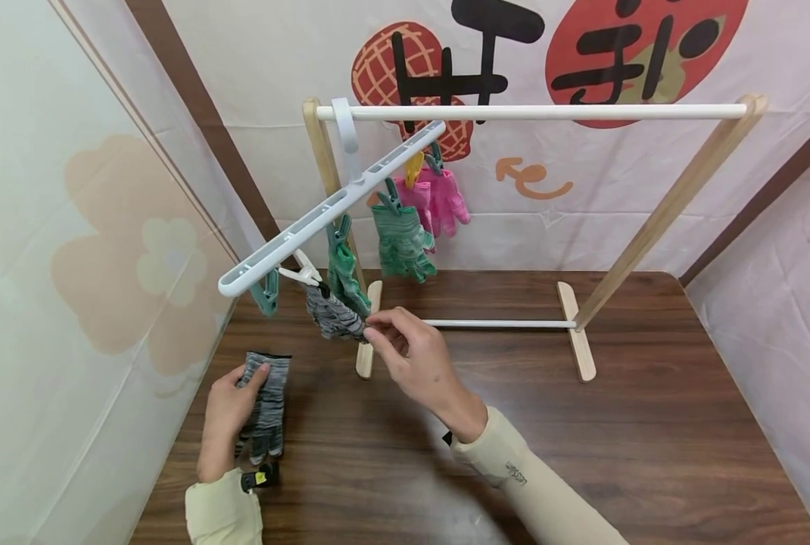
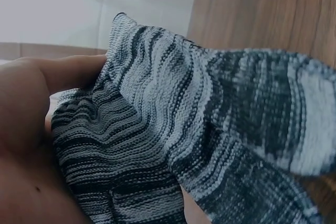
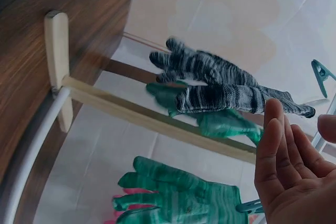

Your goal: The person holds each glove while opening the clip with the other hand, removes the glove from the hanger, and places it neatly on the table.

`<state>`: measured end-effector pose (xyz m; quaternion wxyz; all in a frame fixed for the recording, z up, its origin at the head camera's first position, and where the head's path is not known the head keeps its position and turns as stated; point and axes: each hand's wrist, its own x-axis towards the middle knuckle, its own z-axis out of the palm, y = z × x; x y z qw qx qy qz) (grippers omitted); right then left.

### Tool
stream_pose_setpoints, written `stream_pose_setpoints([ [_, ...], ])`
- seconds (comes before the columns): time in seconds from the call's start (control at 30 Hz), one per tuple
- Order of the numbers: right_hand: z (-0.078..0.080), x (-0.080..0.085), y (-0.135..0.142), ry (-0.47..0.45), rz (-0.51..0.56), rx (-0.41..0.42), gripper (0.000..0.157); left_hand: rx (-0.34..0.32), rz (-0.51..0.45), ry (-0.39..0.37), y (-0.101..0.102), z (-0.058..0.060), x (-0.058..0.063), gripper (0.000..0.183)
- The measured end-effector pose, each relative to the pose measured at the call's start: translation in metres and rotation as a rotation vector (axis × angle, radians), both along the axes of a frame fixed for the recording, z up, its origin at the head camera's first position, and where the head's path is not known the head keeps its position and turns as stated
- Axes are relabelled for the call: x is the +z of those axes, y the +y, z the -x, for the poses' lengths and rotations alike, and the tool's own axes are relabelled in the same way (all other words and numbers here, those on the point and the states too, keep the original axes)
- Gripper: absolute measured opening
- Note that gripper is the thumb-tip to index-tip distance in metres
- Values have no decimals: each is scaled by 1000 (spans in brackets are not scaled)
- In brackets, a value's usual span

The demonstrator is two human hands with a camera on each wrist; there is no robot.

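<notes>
My left hand (image 1: 231, 409) grips a black-and-grey striped knit glove (image 1: 269, 401) near its cuff, thumb across the front. That glove fills much of the left wrist view, its fingers dangling. A second striped glove (image 3: 220, 90) hangs by its cuff from a white clip (image 1: 304, 272) on a pale blue hanger (image 1: 330, 208). My right hand (image 1: 422, 363) is beside this hanging glove, fingertips overlapping it in both views. In the right wrist view, its thumb stands apart from the fingers (image 3: 278, 150), with nothing pinched between them.
The hanger hooks over the white rail (image 1: 534, 112) of a wooden rack. Green gloves (image 1: 405, 238) and pink gloves (image 1: 446, 200) hang farther along it. An unused teal clip (image 1: 266, 294) dangles at its near end. The rack's feet (image 1: 577, 333) rest on the brown table (image 1: 650, 439).
</notes>
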<state>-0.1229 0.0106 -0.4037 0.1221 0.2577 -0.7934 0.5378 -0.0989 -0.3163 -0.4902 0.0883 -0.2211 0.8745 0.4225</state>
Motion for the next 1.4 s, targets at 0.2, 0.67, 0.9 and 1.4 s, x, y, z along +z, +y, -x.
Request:
stream_pose_setpoints([
  [0.2,1,-6,9,-26,-15,-22,20,-35,63,-29,-8,6,-7,76],
  [0.67,3,-28,30,-104,-51,-80,15,-56,257,-114,-24,7,-31,68],
  [0.9,6,-31,35,-137,-42,-91,16,-41,286,-73,-19,12,-39,62],
  [1.4,6,-38,43,-158,-59,-124,16,151,415,301,14,-9,-46,37],
])
